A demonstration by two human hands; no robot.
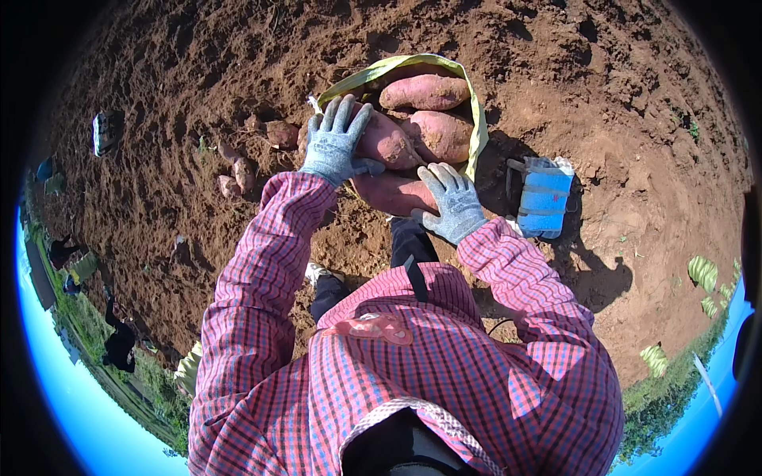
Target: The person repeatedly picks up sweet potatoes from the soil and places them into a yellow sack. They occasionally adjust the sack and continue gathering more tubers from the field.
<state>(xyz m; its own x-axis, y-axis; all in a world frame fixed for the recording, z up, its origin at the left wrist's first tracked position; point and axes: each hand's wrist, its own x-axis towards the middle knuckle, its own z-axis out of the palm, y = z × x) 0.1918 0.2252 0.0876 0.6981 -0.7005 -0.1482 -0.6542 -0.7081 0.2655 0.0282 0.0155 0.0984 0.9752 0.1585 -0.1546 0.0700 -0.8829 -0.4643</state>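
Note:
Large pink-skinned sweet potatoes fill the mouth of a yellow-green woven sack (pixel 480 132) before me. My left hand (pixel 334 143), in a grey work glove, lies with fingers apart over the sack's left rim, against a large sweet potato (pixel 387 141). My right hand (pixel 450 199), gloved alike, rests on the right end of the nearest sweet potato (pixel 390 193). Farther in are a long, soil-smeared sweet potato (pixel 424 91) and a rounder one (pixel 442 136). The sack's lower body is hidden, and neither hand clearly closes around a root.
A strapped blue pad or stool (pixel 543 197) stands right of the sack. Loose sweet potatoes (pixel 243 174) lie on the soil to the left. Filled sacks (pixel 703 273) stand at the far right. A person in dark clothes (pixel 121 342) and others are at the far left.

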